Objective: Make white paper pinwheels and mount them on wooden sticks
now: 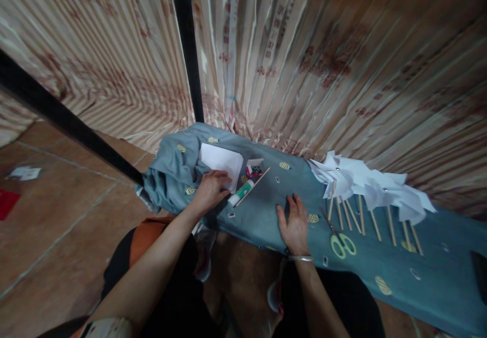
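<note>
White paper [221,157] lies beyond and to the left of the glue stick [241,193]. Your left hand [213,187] is the nearer one: it rests on the paper, fingers bent, but I cannot tell whether they grip it. Your right hand [294,222] is open, on the surface [262,221] to the right of the glue stick. The paper's long axis is not clear.

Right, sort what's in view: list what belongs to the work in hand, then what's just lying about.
Likely part of the work:
- white paper, at the left hand
- glue stick
- loose wooden stick
- small open box
- scissors, near the right hand
- pinwheels

Apparently just lying about:
- red thing on the floor
- white scraps beside it
- dark object, far right, unclear
</note>
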Demonstrator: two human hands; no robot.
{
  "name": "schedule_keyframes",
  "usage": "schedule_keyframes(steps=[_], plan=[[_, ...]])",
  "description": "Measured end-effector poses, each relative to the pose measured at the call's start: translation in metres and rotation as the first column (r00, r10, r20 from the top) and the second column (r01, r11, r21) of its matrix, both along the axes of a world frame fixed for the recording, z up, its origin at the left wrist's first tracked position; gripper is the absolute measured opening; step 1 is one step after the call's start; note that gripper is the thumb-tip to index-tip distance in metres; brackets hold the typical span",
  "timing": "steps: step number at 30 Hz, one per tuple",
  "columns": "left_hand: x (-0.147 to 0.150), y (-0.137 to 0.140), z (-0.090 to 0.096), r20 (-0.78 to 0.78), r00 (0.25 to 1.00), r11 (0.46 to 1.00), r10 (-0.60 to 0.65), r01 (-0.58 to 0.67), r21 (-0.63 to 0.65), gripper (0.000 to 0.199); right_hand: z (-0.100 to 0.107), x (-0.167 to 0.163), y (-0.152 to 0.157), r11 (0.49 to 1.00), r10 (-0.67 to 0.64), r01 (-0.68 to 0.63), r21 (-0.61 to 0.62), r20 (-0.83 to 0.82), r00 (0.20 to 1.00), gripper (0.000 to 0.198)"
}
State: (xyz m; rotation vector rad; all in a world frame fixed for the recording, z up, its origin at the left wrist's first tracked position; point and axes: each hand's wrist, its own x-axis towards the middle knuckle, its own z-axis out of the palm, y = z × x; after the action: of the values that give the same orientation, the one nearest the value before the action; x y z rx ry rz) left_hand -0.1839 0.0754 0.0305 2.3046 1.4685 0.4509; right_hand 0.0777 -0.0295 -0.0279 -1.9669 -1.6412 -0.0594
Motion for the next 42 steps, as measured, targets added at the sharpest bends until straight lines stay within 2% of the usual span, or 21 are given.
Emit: schedule_keyframes(steps=[5, 10, 13, 16, 21, 26, 35, 42], plan=[[-0.003, 0.003, -0.003, 0.025, 1.000, 1.000, -0.008, 0.008, 0.000, 0.031, 0.000, 0.000, 0.000, 1.000, -0.001, 0.001, 0.005, -0.011, 1.000, 0.059], [-0.003, 0.004, -0.007, 0.043, 0.998, 0.998, -0.036, 0.034, 0.055, 0.019, 0.001, 0.000, 0.000, 1.000, 0.002, -0.002, 0.007, -0.020, 1.000, 0.058], [-0.003, 0.005, -0.008, 0.068, 0.996, 0.993, -0.060, 0.053, 0.106, 0.023, 0.002, 0.000, 0.000, 1.000, 0.004, -0.004, 0.000, -0.020, 1.000, 0.058], [-0.001, 0.006, -0.008, 0.084, 0.996, 0.992, -0.025, 0.014, 0.128, 0.026, 0.002, 0.001, 0.000, 1.000, 0.007, -0.007, -0.001, -0.023, 1.000, 0.058], [0.001, 0.008, -0.005, 0.091, 0.987, 0.990, 0.134, -0.138, 0.033, 0.025, 0.001, 0.001, 0.000, 1.000, 0.000, -0.001, -0.013, -0.029, 1.000, 0.058], [0.002, 0.009, -0.003, 0.206, 0.953, 0.975, 0.222, -0.222, -0.026, 0.019, 0.000, 0.001, 0.000, 1.000, -0.001, 0.002, 0.006, -0.033, 0.999, 0.056], [-0.002, 0.012, -0.005, 0.397, 0.871, 0.956, 0.291, -0.275, -0.096, 0.012, -0.001, 0.001, 0.001, 1.000, 0.001, -0.001, 0.005, -0.041, 0.999, 0.055], [-0.002, 0.012, -0.004, 0.506, 0.778, 0.927, 0.372, -0.334, -0.170, 0.011, 0.000, 0.000, 0.001, 1.000, -0.003, 0.003, -0.013, -0.040, 0.999, 0.058]])
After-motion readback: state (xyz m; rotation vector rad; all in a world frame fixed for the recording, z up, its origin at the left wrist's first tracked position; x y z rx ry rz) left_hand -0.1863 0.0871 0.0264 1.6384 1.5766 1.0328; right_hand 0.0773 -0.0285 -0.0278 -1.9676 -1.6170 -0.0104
